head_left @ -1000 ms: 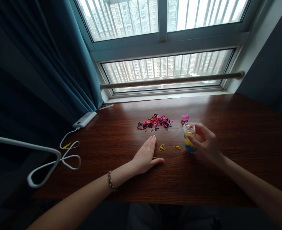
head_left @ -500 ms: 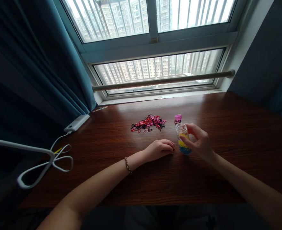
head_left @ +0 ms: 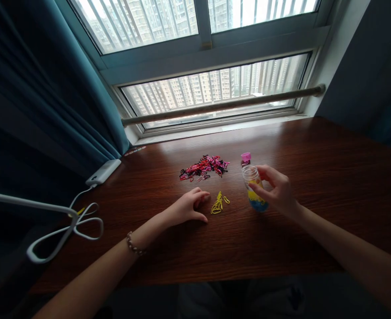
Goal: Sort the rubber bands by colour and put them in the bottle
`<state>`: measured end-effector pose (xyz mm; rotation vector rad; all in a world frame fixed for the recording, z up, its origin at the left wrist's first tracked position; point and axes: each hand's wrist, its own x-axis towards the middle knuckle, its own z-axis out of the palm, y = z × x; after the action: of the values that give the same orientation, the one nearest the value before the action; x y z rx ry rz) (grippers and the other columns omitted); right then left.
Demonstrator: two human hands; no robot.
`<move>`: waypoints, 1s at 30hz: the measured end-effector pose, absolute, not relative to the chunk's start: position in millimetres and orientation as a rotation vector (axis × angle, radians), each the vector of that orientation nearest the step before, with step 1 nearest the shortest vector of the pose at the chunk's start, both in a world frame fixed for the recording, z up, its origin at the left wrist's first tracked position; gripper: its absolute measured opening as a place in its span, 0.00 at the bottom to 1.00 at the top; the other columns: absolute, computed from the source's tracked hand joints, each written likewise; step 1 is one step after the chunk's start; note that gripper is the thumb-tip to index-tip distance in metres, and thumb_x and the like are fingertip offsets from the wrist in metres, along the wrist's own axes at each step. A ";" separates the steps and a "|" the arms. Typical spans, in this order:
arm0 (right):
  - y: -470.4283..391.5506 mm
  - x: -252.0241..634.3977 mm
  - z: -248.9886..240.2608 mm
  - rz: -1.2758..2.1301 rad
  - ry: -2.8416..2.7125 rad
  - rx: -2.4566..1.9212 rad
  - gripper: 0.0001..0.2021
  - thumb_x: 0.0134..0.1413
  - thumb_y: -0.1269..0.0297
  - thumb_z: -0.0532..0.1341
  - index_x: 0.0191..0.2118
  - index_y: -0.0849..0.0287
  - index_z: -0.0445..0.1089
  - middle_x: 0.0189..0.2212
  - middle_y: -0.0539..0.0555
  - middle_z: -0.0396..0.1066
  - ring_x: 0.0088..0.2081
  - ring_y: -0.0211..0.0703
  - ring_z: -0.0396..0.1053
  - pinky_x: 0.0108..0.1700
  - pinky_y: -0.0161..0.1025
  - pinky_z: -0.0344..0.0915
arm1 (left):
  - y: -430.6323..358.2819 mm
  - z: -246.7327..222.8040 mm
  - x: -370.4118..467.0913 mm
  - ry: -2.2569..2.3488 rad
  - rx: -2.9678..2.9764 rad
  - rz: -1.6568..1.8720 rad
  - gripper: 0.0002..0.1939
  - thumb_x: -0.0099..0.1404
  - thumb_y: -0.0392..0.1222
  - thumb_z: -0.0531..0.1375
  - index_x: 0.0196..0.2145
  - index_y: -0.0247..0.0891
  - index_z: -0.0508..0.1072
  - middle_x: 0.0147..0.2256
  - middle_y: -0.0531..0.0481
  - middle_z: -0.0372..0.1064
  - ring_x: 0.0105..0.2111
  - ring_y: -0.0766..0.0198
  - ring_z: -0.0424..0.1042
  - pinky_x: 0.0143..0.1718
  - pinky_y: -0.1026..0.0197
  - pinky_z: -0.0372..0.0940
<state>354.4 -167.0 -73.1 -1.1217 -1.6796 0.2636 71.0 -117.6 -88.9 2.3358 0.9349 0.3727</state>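
Note:
My right hand point(head_left: 276, 188) is wrapped round a clear open jar point(head_left: 255, 188), which stands on the table with a yellow layer above a blue one inside. To the left, my left hand point(head_left: 191, 206) rests low over the wood with its thumb and fingers apart, holding nothing. Just right of its fingertips lie several yellow paper clips point(head_left: 218, 204) in a small loose group. Farther back is a spread-out pile of red, pink and black paper clips point(head_left: 204, 168). Behind the jar stands a pink lid point(head_left: 245, 157).
On the brown wooden table point(head_left: 301, 248), a white power strip point(head_left: 103, 172) lies at the far left beside the blue curtain point(head_left: 92, 119). Its white cable point(head_left: 89, 221) loops over the left side. A window with a rail point(head_left: 222, 106) borders the table's back.
My left hand has drawn back to the left and opened, uncovering the yellow paper clips on the table. My right hand still holds the jar. The whole view has shifted slightly.

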 end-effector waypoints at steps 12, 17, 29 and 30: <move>-162.9 356.5 -76.6 0.241 -1.660 -1.165 0.16 0.46 0.59 0.61 0.42 0.59 0.66 0.34 0.54 0.70 0.32 0.42 0.69 0.36 0.40 0.68 | -94.3 -90.7 119.7 0.811 2.335 0.281 0.27 0.45 0.52 0.66 0.42 0.37 0.70 0.30 0.53 0.59 0.24 0.70 0.58 0.25 0.67 0.57; -163.4 355.3 -75.8 0.263 -1.674 -1.156 0.15 0.47 0.59 0.61 0.41 0.59 0.66 0.34 0.54 0.69 0.31 0.41 0.68 0.35 0.39 0.68 | -94.5 -87.1 129.8 0.717 2.403 0.285 0.17 0.49 0.48 0.64 0.35 0.36 0.73 0.31 0.51 0.61 0.25 0.71 0.60 0.27 0.68 0.58; -162.5 356.2 -72.2 0.210 -1.764 -1.150 0.16 0.45 0.59 0.62 0.41 0.58 0.66 0.32 0.54 0.68 0.31 0.41 0.67 0.35 0.38 0.66 | -94.5 -89.4 135.5 0.830 2.340 0.326 0.04 0.49 0.33 0.59 0.24 0.31 0.73 0.20 0.54 0.64 0.20 0.73 0.59 0.21 0.70 0.54; -161.6 356.6 -72.0 0.206 -1.799 -1.145 0.16 0.45 0.60 0.62 0.42 0.58 0.67 0.33 0.54 0.68 0.32 0.41 0.67 0.35 0.38 0.66 | -93.5 -90.9 133.2 0.854 2.257 0.346 0.04 0.49 0.34 0.59 0.25 0.31 0.73 0.20 0.54 0.64 0.20 0.73 0.60 0.21 0.70 0.54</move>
<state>356.6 -161.6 -72.0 -1.1451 -1.7986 0.2065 133.2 -93.5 -90.9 2.2573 0.8543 0.3464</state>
